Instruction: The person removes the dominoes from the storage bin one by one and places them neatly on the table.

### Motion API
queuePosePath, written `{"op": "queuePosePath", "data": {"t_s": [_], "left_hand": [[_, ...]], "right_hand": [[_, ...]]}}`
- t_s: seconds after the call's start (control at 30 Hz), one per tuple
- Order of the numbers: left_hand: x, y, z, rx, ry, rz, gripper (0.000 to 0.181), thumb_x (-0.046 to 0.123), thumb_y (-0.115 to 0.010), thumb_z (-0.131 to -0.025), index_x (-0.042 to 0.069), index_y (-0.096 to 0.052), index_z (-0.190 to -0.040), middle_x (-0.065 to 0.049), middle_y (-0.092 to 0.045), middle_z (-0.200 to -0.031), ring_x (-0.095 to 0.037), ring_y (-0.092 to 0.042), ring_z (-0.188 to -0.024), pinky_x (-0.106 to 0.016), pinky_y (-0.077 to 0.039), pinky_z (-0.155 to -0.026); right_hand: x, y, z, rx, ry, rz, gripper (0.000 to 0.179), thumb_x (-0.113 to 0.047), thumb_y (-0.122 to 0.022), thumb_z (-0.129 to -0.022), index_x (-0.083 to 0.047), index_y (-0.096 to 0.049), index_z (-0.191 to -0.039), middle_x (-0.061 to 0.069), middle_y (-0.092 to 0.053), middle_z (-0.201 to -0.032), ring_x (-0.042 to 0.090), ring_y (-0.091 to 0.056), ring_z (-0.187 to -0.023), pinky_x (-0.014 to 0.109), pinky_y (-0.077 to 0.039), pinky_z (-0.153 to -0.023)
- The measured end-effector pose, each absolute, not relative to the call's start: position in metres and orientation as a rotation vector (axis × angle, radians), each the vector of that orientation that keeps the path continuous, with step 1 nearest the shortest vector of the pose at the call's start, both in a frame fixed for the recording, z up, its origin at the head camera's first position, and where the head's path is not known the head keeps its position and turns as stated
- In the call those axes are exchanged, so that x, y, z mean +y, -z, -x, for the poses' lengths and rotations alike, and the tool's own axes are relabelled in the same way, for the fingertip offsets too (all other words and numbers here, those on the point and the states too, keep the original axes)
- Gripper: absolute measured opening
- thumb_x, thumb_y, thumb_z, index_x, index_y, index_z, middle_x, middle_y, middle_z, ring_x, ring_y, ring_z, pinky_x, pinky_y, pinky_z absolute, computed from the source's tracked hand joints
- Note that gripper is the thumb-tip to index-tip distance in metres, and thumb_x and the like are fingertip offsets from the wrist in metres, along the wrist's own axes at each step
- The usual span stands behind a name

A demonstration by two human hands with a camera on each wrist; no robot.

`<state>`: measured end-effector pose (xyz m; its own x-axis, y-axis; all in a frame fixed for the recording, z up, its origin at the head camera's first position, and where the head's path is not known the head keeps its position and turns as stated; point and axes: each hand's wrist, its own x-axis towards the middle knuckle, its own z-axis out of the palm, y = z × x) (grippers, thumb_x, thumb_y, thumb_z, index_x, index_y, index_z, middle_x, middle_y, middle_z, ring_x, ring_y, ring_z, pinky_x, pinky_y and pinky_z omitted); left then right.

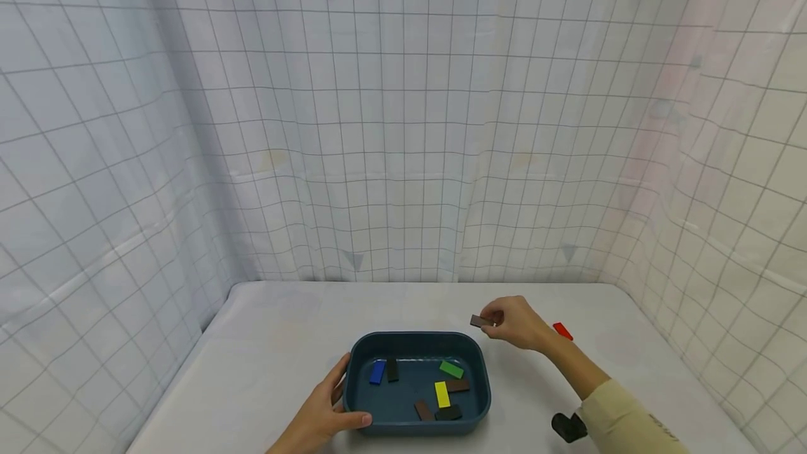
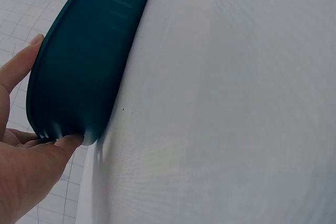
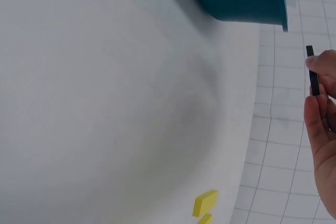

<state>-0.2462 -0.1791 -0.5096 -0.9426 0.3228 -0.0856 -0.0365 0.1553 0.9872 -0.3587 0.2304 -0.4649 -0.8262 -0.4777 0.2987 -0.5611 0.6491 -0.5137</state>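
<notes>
left hand (image 1: pixel 324 408): gripped the bin (image 1: pixel 416 429) by its near left corner, thumb against the near wall, fingers along the left wall.
bin: stood on the white cloth (image 1: pixel 284 342), with 7 blocks (image 1: pixel 442 394) visible inside.
brown block (image 1: pixel 477 321): was outside the bin, just beyond its far right corner and apart from it, so the bin's inside lay leftward and toward the person; its long axis ran roughly left to right, free end pointing left.
right hand (image 1: pixel 513 323): pinched the brown block's right end between thumb and fingers; it was the nearer hand.
red block (image 1: pixel 562 331): lay on the cloth, right of the right wrist.
black object (image 1: pixel 569 428): touched or neared the sleeve (image 1: pixel 621 419); kind unclear.
sleeve: bore dark lettering (image 1: pixel 663 427), too small to read; no brand was legible.
</notes>
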Motion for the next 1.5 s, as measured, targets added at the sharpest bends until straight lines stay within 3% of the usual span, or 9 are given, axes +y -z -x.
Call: {"op": "queuePosePath", "data": {"t_s": [0.7,0.97,1.5], "left_hand": [[-0.179,0.509,0.246,2.199,-1.833,-0.294,0.111,0.019,-0.085,-0.087,-0.003,-0.008,-0.164,-0.032,-0.010,-0.167,-0.050,-0.023,-0.149,-0.052,-0.040,-0.111],[-0.179,0.509,0.246,2.185,-1.844,-0.281,0.110,0.019,-0.085,-0.088,-0.003,-0.008,-0.164,-0.032,-0.010,-0.166,-0.051,-0.022,-0.149,-0.053,-0.040,-0.111],[-0.179,0.510,0.245,2.183,-1.838,-0.292,0.109,0.022,-0.083,-0.089,-0.004,-0.008,-0.164,-0.032,-0.010,-0.166,-0.051,-0.022,-0.149,-0.051,-0.042,-0.110]], "right_hand": [[0.312,0.482,0.369,-2.742,-0.933,-0.380,0.012,-0.010,-0.078,-0.089,0.000,-0.078,-0.097,-0.001,-0.068,-0.083,0.016,-0.059,-0.076,0.030,-0.052,-0.066],[0.338,0.489,0.364,-2.741,-0.926,-0.210,0.022,-0.013,-0.077,-0.091,0.006,-0.076,-0.104,0.005,-0.072,-0.089,0.021,-0.063,-0.080,0.036,-0.054,-0.071],[0.377,0.511,0.347,-2.742,-0.970,0.051,0.031,-0.014,-0.076,-0.092,0.011,-0.072,-0.109,0.013,-0.072,-0.092,0.028,-0.064,-0.083,0.032,-0.053,-0.064]]}}
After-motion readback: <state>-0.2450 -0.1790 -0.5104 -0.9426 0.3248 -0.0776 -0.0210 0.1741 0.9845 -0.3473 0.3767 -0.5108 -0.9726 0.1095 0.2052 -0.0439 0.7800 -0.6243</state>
